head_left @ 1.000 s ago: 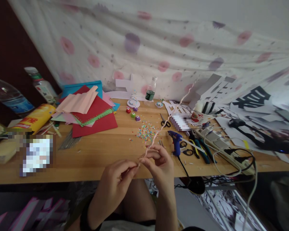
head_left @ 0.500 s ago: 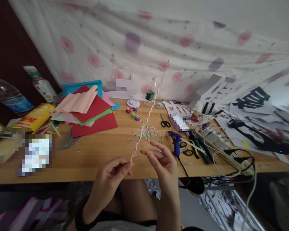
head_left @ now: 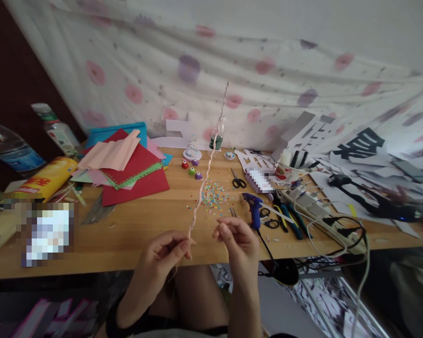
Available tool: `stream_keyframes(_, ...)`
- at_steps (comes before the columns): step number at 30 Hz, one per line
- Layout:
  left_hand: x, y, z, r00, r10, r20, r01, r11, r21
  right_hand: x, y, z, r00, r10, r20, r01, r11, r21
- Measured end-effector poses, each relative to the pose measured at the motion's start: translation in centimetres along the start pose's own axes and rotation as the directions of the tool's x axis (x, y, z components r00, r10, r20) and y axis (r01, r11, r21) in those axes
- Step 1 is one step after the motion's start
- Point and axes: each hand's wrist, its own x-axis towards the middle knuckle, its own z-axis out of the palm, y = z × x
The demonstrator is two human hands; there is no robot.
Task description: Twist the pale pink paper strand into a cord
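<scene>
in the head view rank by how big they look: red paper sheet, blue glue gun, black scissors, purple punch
1. red paper sheet
2. blue glue gun
3. black scissors
4. purple punch
All lie at similar depth on the table, so the ranking is fairly safe.

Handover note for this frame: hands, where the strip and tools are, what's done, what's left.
Left hand: fingers pinch the bottom end of the twisted pink paper strip, which stands nearly upright over the wooden table.
Right hand: open, off the strip, just to its right, holding nothing.
Nearby: confetti dots, blue glue gun, black scissors, red paper stack.
Done: the visible length of the strip looks twisted.
Left: probably the short stretch at the left fingers; hard to tell.
</scene>
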Motion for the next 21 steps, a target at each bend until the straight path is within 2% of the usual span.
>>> stream_keyframes(3,0.0,0.1,0.1,1.0,-0.005,0.007,0.005,1.0,-0.017,-0.2,-0.3,0.4,1.0,-0.026,-0.006,0.026,0.996,0.083)
stream_keyframes(6,0.0,0.1,0.2,1.0,0.007,0.014,-0.006,1.0,-0.02,-0.1,-0.2,0.7,1.0,0.021,-0.008,-0.019,0.99,0.137)
stream_keyframes(9,-0.1,-0.1,0.2,0.998,-0.016,0.053,0.017,0.999,-0.028,0.1,0.2,1.0,0.999,0.033,0.028,-0.034,0.999,0.032)
stream_keyframes(12,-0.1,-0.2,0.4,0.994,-0.017,0.111,0.022,0.999,-0.05,0.1,0.3,1.3,0.992,0.013,0.126,-0.011,1.0,-0.016)
stream_keyframes(15,-0.2,-0.3,0.6,0.988,-0.015,0.157,0.027,0.997,-0.071,0.0,0.4,1.9,0.96,0.066,0.271,-0.094,0.992,0.088)
stream_keyframes(17,-0.2,-0.4,0.7,0.983,-0.054,0.176,0.069,0.994,-0.079,-0.1,0.6,2.2,0.94,0.106,0.324,-0.168,0.971,0.169)
stream_keyframes(21,0.0,-0.5,0.6,0.977,-0.12,0.176,0.132,0.989,-0.061,0.0,1.0,2.5,0.95,0.123,0.288,-0.201,0.944,0.261)
